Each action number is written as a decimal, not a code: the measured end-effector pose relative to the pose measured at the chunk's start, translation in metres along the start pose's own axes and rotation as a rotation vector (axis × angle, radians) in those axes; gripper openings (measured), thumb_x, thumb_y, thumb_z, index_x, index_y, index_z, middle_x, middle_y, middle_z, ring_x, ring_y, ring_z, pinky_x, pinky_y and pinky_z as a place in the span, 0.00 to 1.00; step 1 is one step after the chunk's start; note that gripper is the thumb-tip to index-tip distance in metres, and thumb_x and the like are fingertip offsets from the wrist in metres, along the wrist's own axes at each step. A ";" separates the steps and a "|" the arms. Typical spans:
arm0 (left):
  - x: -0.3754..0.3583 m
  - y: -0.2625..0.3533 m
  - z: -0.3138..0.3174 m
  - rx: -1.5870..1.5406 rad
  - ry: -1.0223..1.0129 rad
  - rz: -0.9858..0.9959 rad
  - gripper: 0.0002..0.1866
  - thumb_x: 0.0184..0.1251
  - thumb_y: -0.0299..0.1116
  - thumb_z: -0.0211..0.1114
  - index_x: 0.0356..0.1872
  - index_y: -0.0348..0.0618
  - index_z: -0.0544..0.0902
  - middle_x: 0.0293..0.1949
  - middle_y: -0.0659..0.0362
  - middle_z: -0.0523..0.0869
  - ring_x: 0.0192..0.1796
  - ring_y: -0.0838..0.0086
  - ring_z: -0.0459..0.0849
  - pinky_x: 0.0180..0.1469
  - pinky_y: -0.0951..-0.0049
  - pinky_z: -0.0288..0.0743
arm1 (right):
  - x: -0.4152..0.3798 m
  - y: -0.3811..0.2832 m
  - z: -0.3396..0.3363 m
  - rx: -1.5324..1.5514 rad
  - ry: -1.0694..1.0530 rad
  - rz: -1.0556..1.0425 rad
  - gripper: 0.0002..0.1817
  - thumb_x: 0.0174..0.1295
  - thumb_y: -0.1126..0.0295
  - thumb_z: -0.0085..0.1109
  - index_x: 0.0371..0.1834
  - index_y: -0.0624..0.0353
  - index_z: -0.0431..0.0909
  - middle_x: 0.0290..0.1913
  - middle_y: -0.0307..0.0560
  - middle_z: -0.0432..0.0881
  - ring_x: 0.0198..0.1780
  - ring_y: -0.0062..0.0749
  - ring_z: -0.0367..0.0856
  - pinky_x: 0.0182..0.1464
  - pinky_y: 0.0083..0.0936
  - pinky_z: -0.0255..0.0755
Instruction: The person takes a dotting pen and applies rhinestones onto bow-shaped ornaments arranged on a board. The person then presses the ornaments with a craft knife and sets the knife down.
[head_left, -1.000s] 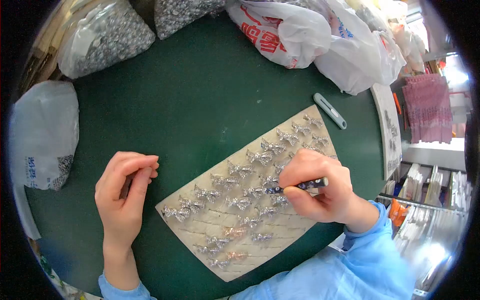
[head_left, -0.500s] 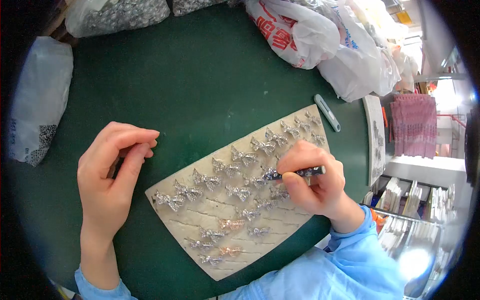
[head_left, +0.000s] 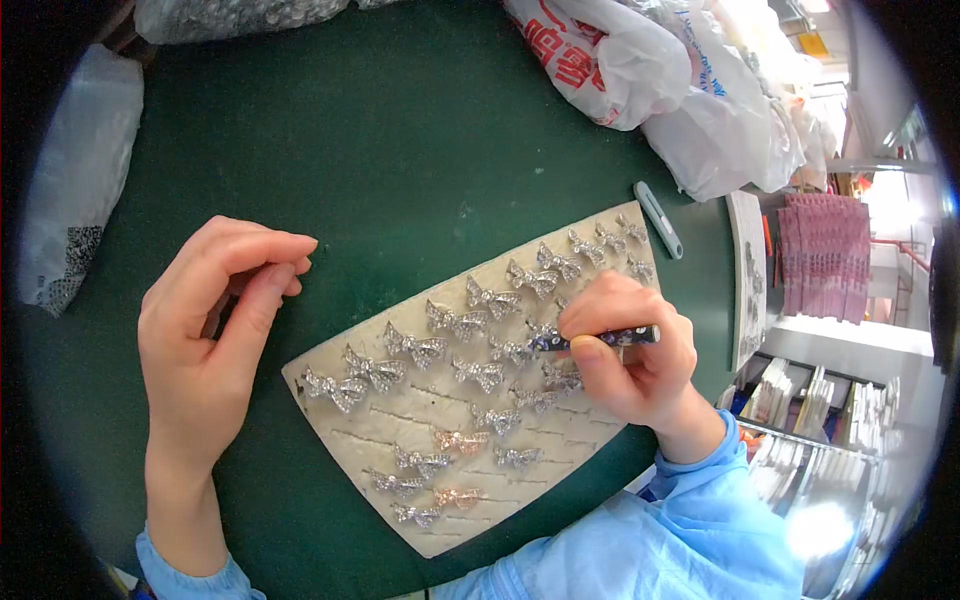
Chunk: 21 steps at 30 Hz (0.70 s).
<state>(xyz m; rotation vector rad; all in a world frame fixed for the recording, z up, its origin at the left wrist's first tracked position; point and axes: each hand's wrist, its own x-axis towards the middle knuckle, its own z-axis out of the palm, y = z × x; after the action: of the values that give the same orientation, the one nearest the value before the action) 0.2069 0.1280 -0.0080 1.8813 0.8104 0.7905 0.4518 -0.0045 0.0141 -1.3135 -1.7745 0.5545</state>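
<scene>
My right hand (head_left: 635, 355) grips a black pen-like tool (head_left: 610, 340) with a pale pattern. Its tip meets a silver bow (head_left: 512, 350) in the middle of a beige slab (head_left: 390, 425). Rows of silver bow-shaped pieces, sparkling as if set with stones, stand in slits in this slab. Two bows are rose-coloured, one of them a pink bow (head_left: 460, 441) near the lower left. Left of the slab, my left hand (head_left: 215, 310) hovers with thumb and fingers drawn together; I cannot tell whether something small is between them.
A grey-blue cutter (head_left: 658, 220) lies beyond the slab's far right corner. White plastic bags (head_left: 640, 70) crowd the back right of the green table (head_left: 340, 150), and a clear bag (head_left: 85, 170) lies at left. Another board (head_left: 746, 280) rests at the right edge, near shelves (head_left: 800, 420).
The view has shifted slightly. My left hand appears a little further left and higher; my right hand keeps the pen-like tool at the same bow, at a slightly changed angle.
</scene>
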 end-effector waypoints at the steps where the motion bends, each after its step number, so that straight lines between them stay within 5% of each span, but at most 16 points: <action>1: 0.000 0.000 0.000 0.000 0.000 -0.002 0.08 0.58 0.16 0.55 0.38 0.32 0.80 0.35 0.57 0.79 0.35 0.78 0.78 0.37 0.82 0.72 | 0.000 0.000 0.000 -0.001 -0.006 -0.004 0.09 0.49 0.84 0.61 0.33 0.66 0.72 0.29 0.48 0.79 0.28 0.36 0.78 0.31 0.26 0.72; 15: 0.000 0.000 0.000 -0.019 0.003 0.001 0.08 0.59 0.17 0.55 0.38 0.32 0.80 0.34 0.57 0.79 0.34 0.79 0.78 0.37 0.83 0.72 | 0.002 0.000 -0.001 -0.040 -0.030 -0.021 0.10 0.49 0.84 0.61 0.33 0.65 0.72 0.29 0.47 0.79 0.28 0.36 0.78 0.32 0.26 0.73; 21: -0.001 0.001 -0.002 0.008 -0.009 -0.009 0.08 0.60 0.18 0.55 0.38 0.33 0.80 0.35 0.57 0.79 0.35 0.79 0.79 0.37 0.83 0.72 | 0.002 0.003 -0.002 -0.071 -0.061 -0.122 0.07 0.54 0.83 0.52 0.36 0.68 0.69 0.27 0.51 0.77 0.25 0.33 0.75 0.28 0.26 0.68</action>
<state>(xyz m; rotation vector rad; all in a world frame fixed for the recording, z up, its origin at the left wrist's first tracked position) 0.2050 0.1281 -0.0070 1.8853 0.8169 0.7742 0.4544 -0.0015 0.0138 -1.2375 -1.9260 0.4719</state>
